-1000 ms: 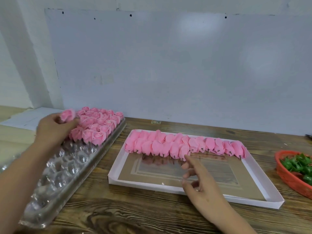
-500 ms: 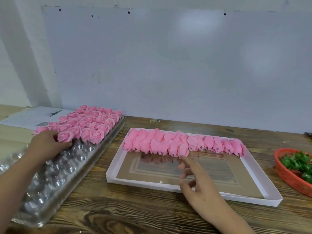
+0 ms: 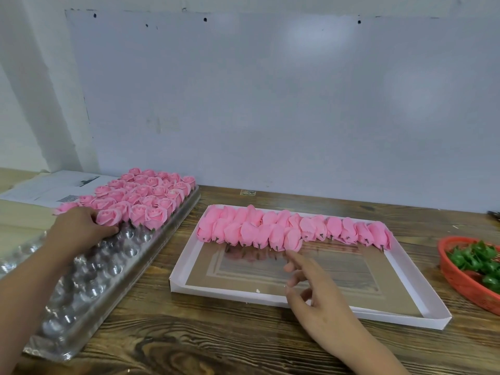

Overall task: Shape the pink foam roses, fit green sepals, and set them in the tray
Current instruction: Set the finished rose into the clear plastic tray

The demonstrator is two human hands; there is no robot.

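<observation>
A clear plastic blister tray [image 3: 89,288] lies at the left, its far half filled with several shaped pink roses [image 3: 151,193]. My left hand [image 3: 77,230] rests on this tray and grips the nearest pink rose [image 3: 108,216] at the front of the filled rows. A flat white tray [image 3: 349,312] in the middle holds a row of closed pink foam buds [image 3: 270,228] along its far side. My right hand [image 3: 319,299] hovers over the white tray with fingers loose, its index finger pointing at a bud and holding nothing.
A red basket [image 3: 460,282] with green sepals [image 3: 476,258] stands at the right edge. Printed paper [image 3: 48,185] lies behind the blister tray. A grey wall panel rises close behind the wooden table [image 3: 216,342].
My left hand brought a pink rose down from above the filled rows and set it into a pocket at the front of them. The right hand stayed over the white tray.
</observation>
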